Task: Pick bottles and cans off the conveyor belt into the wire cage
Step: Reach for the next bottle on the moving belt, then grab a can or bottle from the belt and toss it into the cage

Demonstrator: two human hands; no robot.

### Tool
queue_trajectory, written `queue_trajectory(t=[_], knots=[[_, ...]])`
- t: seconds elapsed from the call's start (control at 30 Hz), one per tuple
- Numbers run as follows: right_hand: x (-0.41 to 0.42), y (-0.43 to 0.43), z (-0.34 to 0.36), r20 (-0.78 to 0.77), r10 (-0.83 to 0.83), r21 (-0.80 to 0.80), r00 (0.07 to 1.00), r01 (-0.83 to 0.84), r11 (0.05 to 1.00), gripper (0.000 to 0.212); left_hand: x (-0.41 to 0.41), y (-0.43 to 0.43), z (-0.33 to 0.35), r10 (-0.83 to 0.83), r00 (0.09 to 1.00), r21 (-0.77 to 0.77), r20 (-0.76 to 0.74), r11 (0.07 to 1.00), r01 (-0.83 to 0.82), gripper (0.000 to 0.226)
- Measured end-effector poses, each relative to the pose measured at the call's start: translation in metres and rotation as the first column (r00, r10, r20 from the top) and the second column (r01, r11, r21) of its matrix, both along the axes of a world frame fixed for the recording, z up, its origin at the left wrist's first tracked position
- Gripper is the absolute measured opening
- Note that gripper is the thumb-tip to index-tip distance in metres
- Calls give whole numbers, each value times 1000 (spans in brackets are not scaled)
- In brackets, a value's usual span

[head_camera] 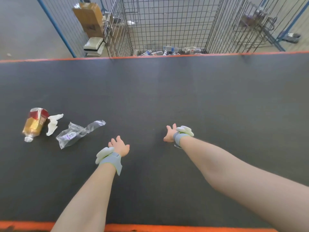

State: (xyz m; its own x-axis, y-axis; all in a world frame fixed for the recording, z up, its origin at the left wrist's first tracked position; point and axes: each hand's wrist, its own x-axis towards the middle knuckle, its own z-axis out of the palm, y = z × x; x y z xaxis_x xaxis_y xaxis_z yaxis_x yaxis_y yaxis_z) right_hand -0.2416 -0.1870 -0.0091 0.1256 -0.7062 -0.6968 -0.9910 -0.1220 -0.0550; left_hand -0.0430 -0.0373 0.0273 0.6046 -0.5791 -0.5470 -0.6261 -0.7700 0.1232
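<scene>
Looking down from the head view: both arms are reaching out over the dark conveyor belt (184,91), which is edged in orange near and far. The left hand (119,145) is hovering with fingers spread, grip released and holding nothing. The right hand (170,133) is hovering likewise, grip released, palm turned inward, nothing in it. Each wrist is wearing a grey strap with a pale padded piece.

At the left of the belt a plastic bottle (34,125) is lying on its side, amber liquid inside, red label, cap pointing toward the near edge. A crumpled white scrap (53,123) is lying just beside it, and a crushed clear plastic wrapper (75,133) is sitting between the scrap and the left hand. No can is showing on the belt.

Beyond the far edge the wire cage (167,25) is standing, and several clear bottles (167,51) are lying in its bottom.

Judging progress: some sorting is already done, going by the cage; the amber bottle is waiting as the one clear item left in view. The left hand is nearer, but apart from it.
</scene>
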Motion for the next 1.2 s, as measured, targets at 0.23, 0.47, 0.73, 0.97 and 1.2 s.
queue_trajectory(t=[0.23,0.47,0.73,0.97,1.2], knots=[[51,35,36,170,260,18,951,-267,964,87,34,21,4,74,995,-27,69,997,-72,76],[102,50,22,330,496,-145,803,-476,867,84,61,24,-8,46,997,-95,58,995,-40,75],[103,39,-12,218,416,-32,883,-419,907,70,60,3,-26,-28,987,-118,160,992,48,58],[109,19,3,295,274,-323,915,-174,930,70,57,-33,-20,-59,936,-186,348,974,130,63],[111,1,-1,357,248,-281,901,-149,948,72,42,-92,-35,-130,990,-193,-59,974,116,85]])
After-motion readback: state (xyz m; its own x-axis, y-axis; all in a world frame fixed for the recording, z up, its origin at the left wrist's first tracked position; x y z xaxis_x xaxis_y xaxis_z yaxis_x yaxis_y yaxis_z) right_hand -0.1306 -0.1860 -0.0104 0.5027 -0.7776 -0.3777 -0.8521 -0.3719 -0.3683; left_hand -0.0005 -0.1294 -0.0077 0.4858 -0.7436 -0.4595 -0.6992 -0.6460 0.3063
